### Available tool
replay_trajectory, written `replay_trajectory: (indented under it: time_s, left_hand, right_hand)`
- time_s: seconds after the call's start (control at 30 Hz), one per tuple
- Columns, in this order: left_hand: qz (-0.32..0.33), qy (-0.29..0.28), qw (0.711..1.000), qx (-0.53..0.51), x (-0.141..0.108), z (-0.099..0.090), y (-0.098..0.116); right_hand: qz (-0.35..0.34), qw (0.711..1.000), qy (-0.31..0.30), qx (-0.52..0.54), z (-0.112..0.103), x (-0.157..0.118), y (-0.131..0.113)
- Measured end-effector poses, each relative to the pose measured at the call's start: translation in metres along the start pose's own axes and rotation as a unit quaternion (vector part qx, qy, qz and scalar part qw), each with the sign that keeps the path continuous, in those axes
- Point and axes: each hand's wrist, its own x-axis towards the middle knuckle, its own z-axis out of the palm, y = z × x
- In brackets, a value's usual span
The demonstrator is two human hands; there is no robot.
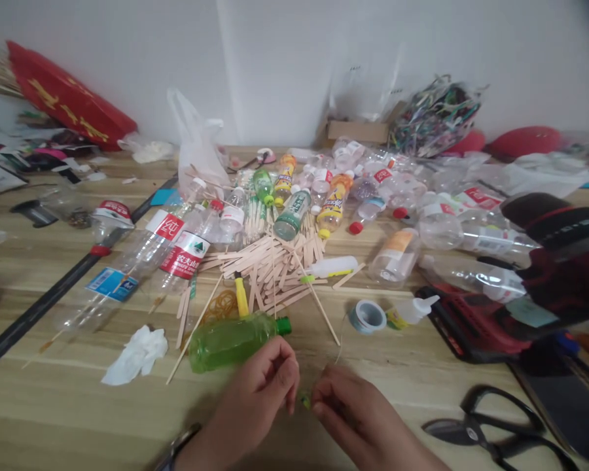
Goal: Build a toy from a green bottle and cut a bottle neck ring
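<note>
My left hand (pixel 269 383) is closed with curled fingers, just in front of a green plastic bottle (pixel 233 341) lying on its side; what it holds, if anything, is hidden. Close beside it, my right hand (pixel 348 402) pinches a small green and yellow piece (pixel 305 400), blurred, at its fingertips. A thin string (pixel 341 340) rises from behind the right hand. Thin wooden sticks (pixel 317 299) lie beyond the hands, and a roll of tape (pixel 368 316) is beside a small glue bottle (pixel 413 310).
Black-handled scissors (pixel 495 428) and a red and black power drill (pixel 485 320) lie at right. Flat wooden sticks (pixel 255 261) and several plastic bottles (pixel 336 203) crowd the middle. A crumpled tissue (pixel 137 354) and a long black bar (pixel 59 297) are at left.
</note>
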Motion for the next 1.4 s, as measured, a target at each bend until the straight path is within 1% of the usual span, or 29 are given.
replay_trajectory:
  time_s: [0.13, 0.2, 0.27, 0.33, 0.4, 0.43, 0.5, 0.57, 0.6, 0.63, 0.7, 0.73, 0.77, 0.83, 0.87, 0.93, 1.0, 1.03, 1.13, 1.2, 1.27, 1.33, 1.4]
  left_hand:
    - [-0.016, 0.003, 1.000, 0.010, 0.000, 0.000, 0.000]
    - [-0.023, 0.011, 0.999, 0.023, 0.000, 0.000, 0.001]
    - [-0.039, 0.010, 0.997, 0.067, -0.003, 0.000, 0.004]
    - [-0.048, -0.003, 0.987, 0.152, -0.010, 0.000, 0.006]
    - [-0.019, -0.020, 0.964, 0.263, -0.022, -0.001, 0.009]
    - [0.013, -0.024, 0.949, 0.315, -0.030, -0.003, 0.011]
    - [0.068, -0.037, 0.917, 0.391, -0.045, -0.008, 0.016]
    - [0.106, -0.033, 0.894, 0.434, -0.058, -0.017, 0.023]
    - [0.124, -0.025, 0.887, 0.443, -0.061, -0.023, 0.026]
    - [0.147, -0.003, 0.879, 0.453, -0.062, -0.029, 0.030]
    - [0.167, 0.060, 0.856, 0.486, -0.056, -0.041, 0.037]
    - [0.164, 0.101, 0.835, 0.516, -0.050, -0.047, 0.040]
    - [0.160, 0.122, 0.812, 0.548, -0.042, -0.052, 0.042]
    - [0.116, 0.132, 0.777, 0.605, -0.026, -0.061, 0.045]
    - [0.094, 0.121, 0.767, 0.623, -0.019, -0.065, 0.045]
    - [0.045, 0.072, 0.758, 0.646, -0.008, -0.069, 0.044]
    - [0.016, 0.045, 0.765, 0.642, -0.005, -0.071, 0.042]
    - [0.013, 0.048, 0.775, 0.630, -0.005, -0.072, 0.041]
    - [0.036, 0.098, 0.815, 0.570, -0.013, -0.075, 0.037]
    - [0.047, 0.124, 0.847, 0.515, -0.021, -0.075, 0.037]
    - [0.043, 0.129, 0.880, 0.455, -0.029, -0.073, 0.037]
    - [0.029, 0.121, 0.910, 0.395, -0.036, -0.069, 0.039]
    - [0.015, 0.115, 0.933, 0.340, -0.043, -0.065, 0.039]
  right_hand:
    - [-0.014, 1.000, -0.010, -0.005, 0.000, 0.001, 0.001]
    - [-0.035, 0.999, 0.005, -0.008, 0.000, 0.003, 0.003]
    - [-0.057, 0.997, 0.042, -0.014, -0.002, 0.006, 0.005]
    - [-0.064, 0.992, 0.101, -0.039, -0.005, 0.010, 0.009]
    - [-0.056, 0.983, 0.156, -0.083, -0.012, 0.014, 0.010]
    - [-0.048, 0.977, 0.175, -0.112, -0.016, 0.018, 0.010]
    - [-0.013, 0.966, 0.180, -0.182, -0.024, 0.028, 0.005]
    - [0.057, 0.951, 0.156, -0.259, -0.031, 0.041, -0.002]
    - [0.084, 0.946, 0.149, -0.274, -0.034, 0.050, -0.005]
    - [0.104, 0.943, 0.145, -0.282, -0.035, 0.058, -0.007]
    - [0.134, 0.940, 0.139, -0.282, -0.035, 0.075, -0.010]
    - [0.147, 0.940, 0.135, -0.278, -0.034, 0.082, -0.010]
    - [0.158, 0.941, 0.130, -0.271, -0.032, 0.088, -0.010]
    - [0.175, 0.945, 0.126, -0.246, -0.030, 0.095, -0.009]
    - [0.179, 0.949, 0.125, -0.229, -0.030, 0.097, -0.009]
    - [0.180, 0.959, 0.121, -0.183, -0.033, 0.097, -0.009]
    - [0.176, 0.971, 0.110, -0.122, -0.038, 0.092, -0.009]
    - [0.173, 0.976, 0.100, -0.086, -0.042, 0.089, -0.010]
    - [0.163, 0.984, 0.076, 0.019, -0.051, 0.078, -0.014]
    - [0.146, 0.981, 0.084, 0.092, -0.055, 0.071, -0.019]
    - [0.116, 0.967, 0.110, 0.198, -0.058, 0.065, -0.027]
    - [0.083, 0.937, 0.138, 0.310, -0.061, 0.061, -0.036]
    - [0.050, 0.911, 0.166, 0.375, -0.064, 0.059, -0.045]
